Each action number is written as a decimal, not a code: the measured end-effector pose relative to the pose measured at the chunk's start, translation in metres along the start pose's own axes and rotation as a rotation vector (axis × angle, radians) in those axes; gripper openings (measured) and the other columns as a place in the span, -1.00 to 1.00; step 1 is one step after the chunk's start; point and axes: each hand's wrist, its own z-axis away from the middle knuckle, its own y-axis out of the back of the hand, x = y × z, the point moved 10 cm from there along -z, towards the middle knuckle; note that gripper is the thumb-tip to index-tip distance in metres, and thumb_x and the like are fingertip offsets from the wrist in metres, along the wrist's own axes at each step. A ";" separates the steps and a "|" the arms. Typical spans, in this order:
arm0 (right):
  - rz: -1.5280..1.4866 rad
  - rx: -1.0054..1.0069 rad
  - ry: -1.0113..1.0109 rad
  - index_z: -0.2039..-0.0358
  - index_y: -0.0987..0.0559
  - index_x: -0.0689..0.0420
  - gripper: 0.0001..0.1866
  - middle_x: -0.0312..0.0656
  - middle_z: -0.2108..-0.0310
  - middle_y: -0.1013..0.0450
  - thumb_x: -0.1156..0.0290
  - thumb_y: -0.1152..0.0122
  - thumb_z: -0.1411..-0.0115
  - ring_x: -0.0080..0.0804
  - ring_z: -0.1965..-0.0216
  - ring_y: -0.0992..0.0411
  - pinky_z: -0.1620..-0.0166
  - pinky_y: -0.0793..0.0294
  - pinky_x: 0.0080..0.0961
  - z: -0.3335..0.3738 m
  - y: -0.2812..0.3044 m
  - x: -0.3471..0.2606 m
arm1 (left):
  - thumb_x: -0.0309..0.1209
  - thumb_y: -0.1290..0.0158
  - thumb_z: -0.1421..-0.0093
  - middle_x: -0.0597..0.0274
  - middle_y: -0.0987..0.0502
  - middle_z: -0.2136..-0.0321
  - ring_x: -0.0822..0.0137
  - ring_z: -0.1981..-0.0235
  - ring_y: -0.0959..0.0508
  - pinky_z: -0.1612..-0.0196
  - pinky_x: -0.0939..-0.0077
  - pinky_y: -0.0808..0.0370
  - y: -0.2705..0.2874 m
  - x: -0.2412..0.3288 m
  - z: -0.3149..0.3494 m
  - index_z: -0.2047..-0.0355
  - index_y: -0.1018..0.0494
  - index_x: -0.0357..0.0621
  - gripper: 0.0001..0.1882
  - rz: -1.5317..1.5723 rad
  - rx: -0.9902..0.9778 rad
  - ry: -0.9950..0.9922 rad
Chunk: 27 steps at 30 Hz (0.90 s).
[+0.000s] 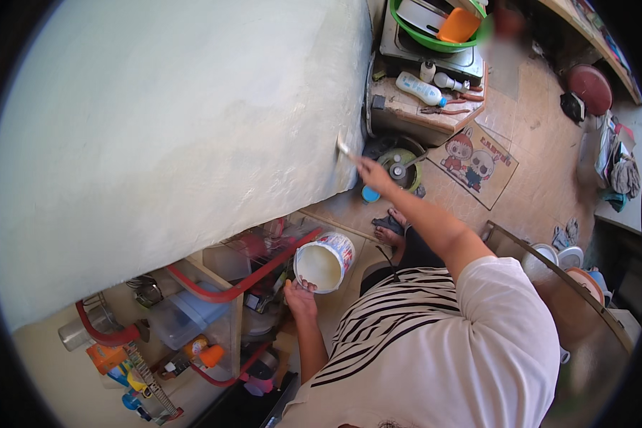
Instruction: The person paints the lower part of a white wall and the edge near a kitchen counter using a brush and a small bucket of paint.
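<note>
My right hand point(373, 173) is stretched forward and grips a paintbrush point(345, 150), whose bristles touch the right edge of a large pale wall point(178, 121). My left hand point(299, 294) holds a round tub of whitish paint point(324, 262) by its rim, tilted so the open mouth faces me. The tub hangs above a low rack, close to my striped shirt. My bare feet point(396, 225) show below the right arm.
A red-framed rack point(214, 285) with plastic boxes and metal pots stands under the wall. Ahead are a small table with bottles point(421, 89), a green basin point(435, 25), a stove, a cartoon floor mat point(474, 160) and a round green item on the floor point(399, 167).
</note>
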 end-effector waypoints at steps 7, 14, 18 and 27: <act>0.266 -0.313 0.064 -0.03 -0.53 0.01 -0.66 0.02 0.13 -0.51 0.30 -0.03 -0.27 -0.04 0.09 -0.47 -0.01 -0.43 -0.29 0.085 -0.037 -0.020 | -0.03 0.24 -0.34 0.26 -0.34 0.55 0.28 0.55 -0.32 0.36 0.34 -0.32 0.037 -0.010 -0.013 0.31 -0.37 -0.18 -0.57 0.037 -0.018 -0.011; 0.632 -0.526 0.296 0.00 -0.56 -0.10 -0.68 -0.02 0.19 -0.49 0.25 -0.03 -0.26 -0.04 0.08 -0.45 0.00 -0.41 -0.21 0.059 -0.039 -0.040 | -0.10 0.19 -0.30 0.30 -0.33 0.55 0.33 0.54 -0.32 0.41 0.39 -0.31 0.051 -0.015 -0.019 0.31 -0.35 -0.13 -0.66 0.029 0.011 0.002; 0.648 -0.496 0.269 0.00 -0.56 -0.12 -0.69 -0.05 0.17 -0.47 0.24 -0.03 -0.27 -0.09 0.07 -0.44 0.00 -0.41 -0.25 0.033 -0.033 -0.052 | -0.04 0.18 -0.30 0.32 -0.31 0.56 0.34 0.53 -0.29 0.39 0.37 -0.30 0.059 -0.021 -0.037 0.34 -0.35 -0.10 -0.63 0.041 -0.010 -0.029; 0.730 -0.408 0.287 0.05 -0.59 -0.13 -0.72 -0.09 0.22 -0.48 0.24 -0.05 -0.26 -0.11 0.13 -0.46 0.04 -0.43 -0.25 -0.010 0.005 -0.082 | -0.07 0.13 -0.28 0.31 -0.32 0.56 0.35 0.52 -0.31 0.39 0.38 -0.29 0.056 -0.025 -0.020 0.33 -0.36 -0.09 -0.66 0.096 0.096 -0.091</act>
